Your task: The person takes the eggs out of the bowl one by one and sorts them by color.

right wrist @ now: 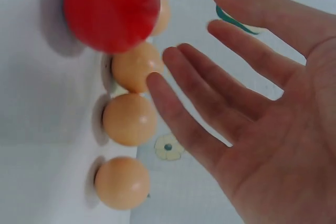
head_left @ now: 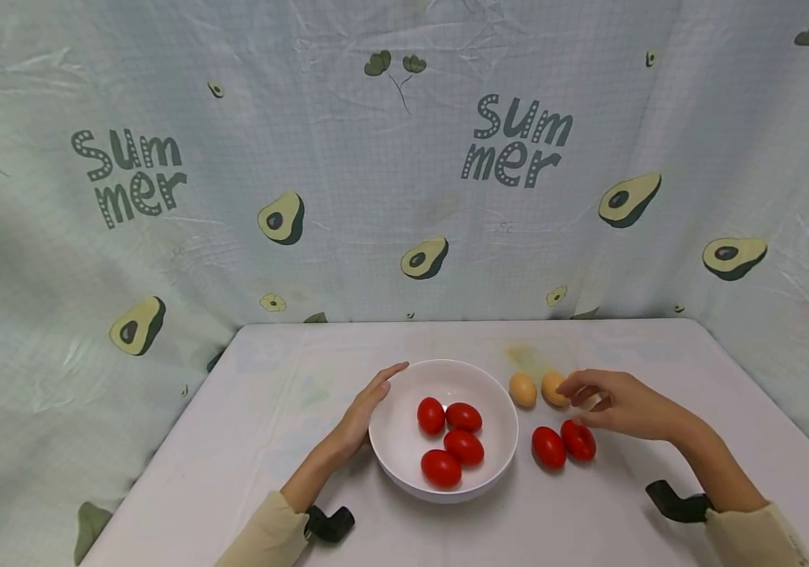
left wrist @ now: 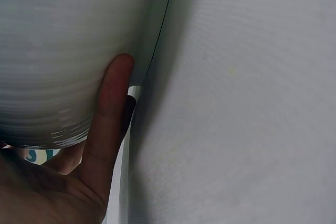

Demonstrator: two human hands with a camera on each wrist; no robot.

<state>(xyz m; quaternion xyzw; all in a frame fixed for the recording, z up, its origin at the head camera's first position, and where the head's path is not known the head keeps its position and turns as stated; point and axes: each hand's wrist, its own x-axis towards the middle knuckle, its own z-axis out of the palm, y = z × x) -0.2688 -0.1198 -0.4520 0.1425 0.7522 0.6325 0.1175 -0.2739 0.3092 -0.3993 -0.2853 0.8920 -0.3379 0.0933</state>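
On the white table [head_left: 503,524], the rightmost red egg [head_left: 579,442] is seen just nearside of the right hand [head_left: 615,404], whose fingers are spread, empty

Four red eggs [head_left: 463,447] in white bowl [head_left: 447,376]; red pair [head_left: 549,449] beside

Passage is offered across the table [head_left: 553,521] behind the white bowl [head_left: 391,431] and in front; its right is obstructed by two red eggs [head_left: 549,450] and tan eggs [head_left: 523,390], its left by the left hand [head_left: 364,411].
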